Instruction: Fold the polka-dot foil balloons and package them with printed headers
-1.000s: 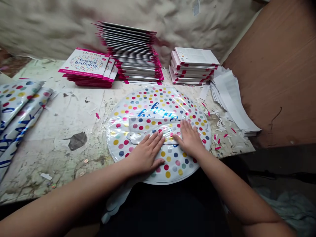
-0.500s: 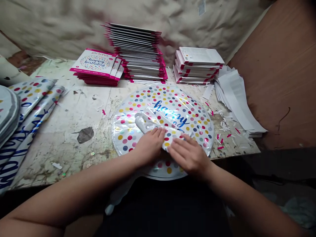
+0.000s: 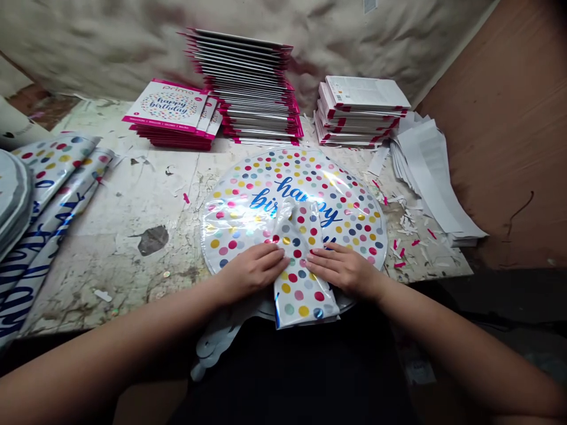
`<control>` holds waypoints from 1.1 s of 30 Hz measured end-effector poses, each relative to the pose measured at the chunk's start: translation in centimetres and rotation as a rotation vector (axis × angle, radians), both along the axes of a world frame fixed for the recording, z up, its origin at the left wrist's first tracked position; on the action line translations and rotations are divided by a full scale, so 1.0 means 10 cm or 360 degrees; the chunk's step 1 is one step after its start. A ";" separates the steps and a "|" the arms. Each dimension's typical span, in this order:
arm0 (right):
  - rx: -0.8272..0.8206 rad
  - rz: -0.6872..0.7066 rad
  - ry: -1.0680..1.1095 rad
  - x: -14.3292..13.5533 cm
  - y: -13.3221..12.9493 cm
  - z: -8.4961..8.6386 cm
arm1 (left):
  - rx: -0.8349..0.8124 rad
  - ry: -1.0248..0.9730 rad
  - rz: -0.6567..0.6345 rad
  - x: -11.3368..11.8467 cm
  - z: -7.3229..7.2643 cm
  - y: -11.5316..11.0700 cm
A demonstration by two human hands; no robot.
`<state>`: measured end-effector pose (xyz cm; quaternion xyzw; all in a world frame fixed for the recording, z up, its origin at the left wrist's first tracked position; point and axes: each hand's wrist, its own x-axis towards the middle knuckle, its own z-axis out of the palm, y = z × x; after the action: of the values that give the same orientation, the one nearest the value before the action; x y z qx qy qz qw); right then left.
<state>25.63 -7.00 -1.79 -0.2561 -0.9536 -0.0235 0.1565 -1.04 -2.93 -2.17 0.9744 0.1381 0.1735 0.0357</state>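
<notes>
A folded balloon (image 3: 303, 277) lies on top of a round, flat balloon (image 3: 354, 206) at the middle of the desk's (image 3: 146, 183) near edge. It is a narrow upright strip of shiny white foil, printed with red, pink, yellow, navy, pale green and grey dots. Its far end tapers to a crumpled, pale tip; the near end is wider and cut almost straight, with a bit of blue print at its left corner, and it sticks out past the near rim of the round balloon. Light glints along its creases.

The left hand (image 3: 254, 268) is palm down, its fingers loosely extended and together, the tips resting on the strip's left side. The right hand (image 3: 345, 268) lies likewise against the right side, fingers almost straight. Neither is closed around anything; both press flat. The round balloon shows blue "happy" lettering, partly covered by the strip.

Along the desk's back edge stand a tall stack of packets (image 3: 252, 88) and two lower piles; papers (image 3: 425, 171) lie by the right edge.
</notes>
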 end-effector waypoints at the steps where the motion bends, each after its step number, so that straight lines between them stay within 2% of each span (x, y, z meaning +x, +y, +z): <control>1: -0.0013 -0.0042 0.0020 0.00 -0.01 0.00 | 0.0040 -0.0076 0.0039 -0.03 0.00 -0.02; 6: -0.0120 -0.0399 0.0106 -0.03 -0.02 0.02 | -0.0179 -0.0180 0.0203 -0.08 0.00 -0.01; 7: -0.0114 -0.0404 0.0069 -0.04 -0.02 0.04 | -0.0209 -0.0160 0.0193 -0.08 0.00 0.01; 9: -0.0143 -0.0276 -0.0017 -0.05 -0.01 0.06 | -0.0278 -0.0109 0.0153 -0.08 -0.01 0.03; 11: -0.0312 -0.0155 0.0029 -0.06 0.00 0.06 | -0.0447 -0.0091 0.0209 -0.08 0.01 0.03; 12: -0.0475 -0.0177 0.0115 -0.06 0.01 0.06 | -0.0588 -0.0080 0.0298 -0.07 0.04 0.03; 14: -0.0964 -0.0464 0.0373 -0.06 0.04 0.06 | -0.0945 -0.0031 0.0561 -0.03 0.12 0.04; 18: -0.1786 -0.1258 0.0704 -0.10 0.21 0.10 | -0.1703 0.0046 0.1106 0.13 0.31 0.18; 21: -0.2210 -0.1665 0.0735 -0.15 0.38 0.15 | -0.2209 0.0130 0.1366 0.27 0.37 0.37; 23: -0.2301 -0.1770 0.0723 -0.19 0.47 0.17 | -0.2411 0.0272 0.1401 0.31 0.39 0.48; 25: -0.2284 -0.1805 0.0693 -0.23 0.53 0.19 | -0.2332 0.0408 0.1386 0.31 0.41 0.54; 26: -0.2275 -0.1826 0.0676 -0.24 0.55 0.19 | -0.2132 0.0401 0.1387 0.30 0.41 0.55; 28: -0.2244 -0.1859 0.0637 -0.27 0.58 0.19 | -0.1468 0.0189 0.1265 0.26 0.38 0.53; 30: -0.2201 -0.1886 0.0588 -0.29 0.60 0.18 | -0.0788 -0.0043 0.0852 0.22 0.30 0.49; 31: -0.2175 -0.1900 0.0557 -0.28 0.61 0.18 | -0.0561 -0.0079 0.0606 0.21 0.23 0.47; 33: -0.2103 -0.1926 0.0479 -0.26 0.64 0.19 | -0.0384 0.0036 0.0274 0.20 0.10 0.45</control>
<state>23.03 -0.65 0.15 -0.7512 -0.4450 0.4836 0.0616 1.00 1.58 -1.18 0.9495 0.2413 0.1471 0.1361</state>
